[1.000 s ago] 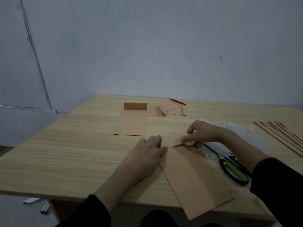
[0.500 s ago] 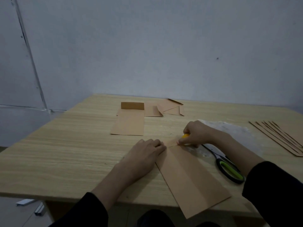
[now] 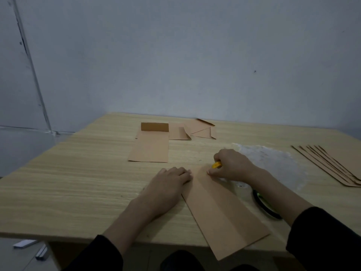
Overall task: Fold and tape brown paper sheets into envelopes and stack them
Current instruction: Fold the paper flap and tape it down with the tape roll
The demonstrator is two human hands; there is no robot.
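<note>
A folded brown paper sheet (image 3: 224,212) lies slanted at the table's front edge, its near corner hanging over. My left hand (image 3: 168,184) lies on the table beside the sheet's left edge, fingertips at its far corner. My right hand (image 3: 230,167) is curled over the sheet's far end, gripping a small yellow object (image 3: 216,164), mostly hidden, while its fingertips press the paper. A finished folded envelope (image 3: 150,147) with its flap up lies further back. Several unfolded brown sheets (image 3: 336,165) are fanned at the right.
Brown paper offcuts (image 3: 195,130) lie at the back of the wooden table (image 3: 78,182). Green-handled scissors (image 3: 263,204) sit beside my right forearm. A clear plastic sheet (image 3: 273,159) lies behind my right hand. A wall stands close behind the table.
My right hand has slid nearer onto the sheet's far end, pressing down the raised corner. My left hand has stayed almost still at the left edge.
</note>
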